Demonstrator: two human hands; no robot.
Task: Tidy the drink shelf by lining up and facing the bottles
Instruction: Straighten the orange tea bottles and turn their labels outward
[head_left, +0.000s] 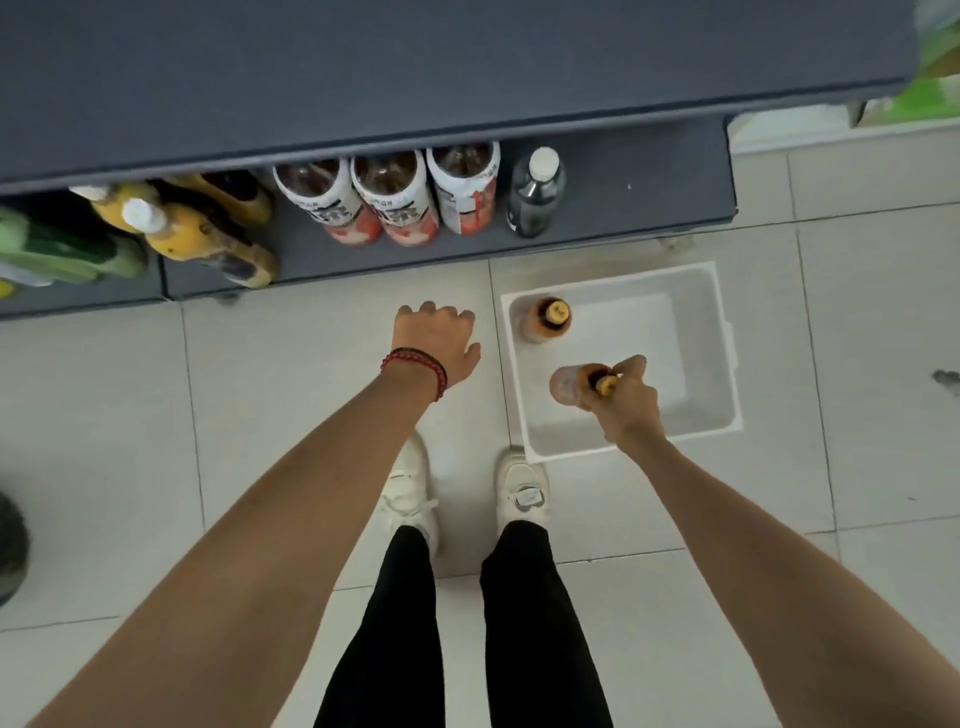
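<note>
1. Fingers (631, 366) of the right hand (626, 402) are curled round the neck of an orange-capped bottle (569, 385), gripping it just under the cap
2. That bottle hangs over the near-left part of the white bin (727, 343) on the floor and is tilted, with the cap at the hand and the base off to the person's left
3. A second orange-capped bottle (548, 318) stands upright in the bin's far-left corner, apart from the held one
4. The bottom shelf (639, 208) lies ahead of the held bottle; its bare stretch is to the right of the dark bottle (536, 195), which stands beside three red-and-white bottles (387, 200)
5. The left hand (439, 338) hangs above the floor in front of the shelf, its fingers loosely curled and holding nothing
6. The coming move probably runs forward to that bare stretch, and the bottle's long axis would need bringing upright first, with the label facing outward
</note>
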